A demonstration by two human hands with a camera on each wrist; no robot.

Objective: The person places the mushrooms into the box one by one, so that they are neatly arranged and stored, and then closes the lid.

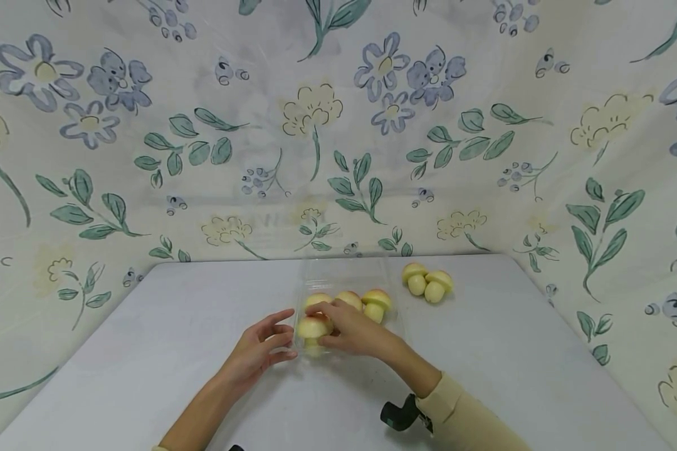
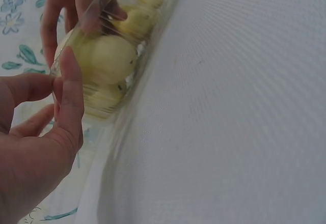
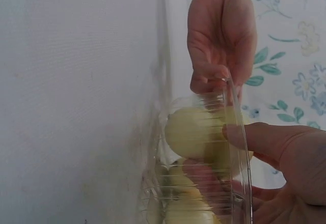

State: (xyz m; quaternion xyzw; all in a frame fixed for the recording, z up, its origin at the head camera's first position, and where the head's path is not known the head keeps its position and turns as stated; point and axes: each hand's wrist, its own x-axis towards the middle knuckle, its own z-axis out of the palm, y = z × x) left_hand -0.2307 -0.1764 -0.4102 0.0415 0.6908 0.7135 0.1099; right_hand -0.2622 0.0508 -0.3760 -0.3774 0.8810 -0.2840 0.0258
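Observation:
A clear plastic box (image 1: 397, 326) with its lid (image 1: 344, 269) raised behind holds several toy mushrooms, pale yellow with reddish tops. My right hand (image 1: 352, 329) reaches into the box from the right and grips a mushroom (image 1: 313, 327) at the near left corner, thumb and fingers around its cap. In the right wrist view, the box wall (image 3: 204, 178) stands partly in front of that mushroom. My left hand (image 1: 254, 354) is at the left side of the box. In the left wrist view, its thumb and finger pinch the rim (image 2: 52, 72).
Two more toy mushrooms (image 1: 427, 283) lie beside the box at the back right of the white table (image 1: 163, 326). Behind the table hangs a flowered cloth (image 1: 271, 125). A black device (image 1: 399, 414) is at the right wrist.

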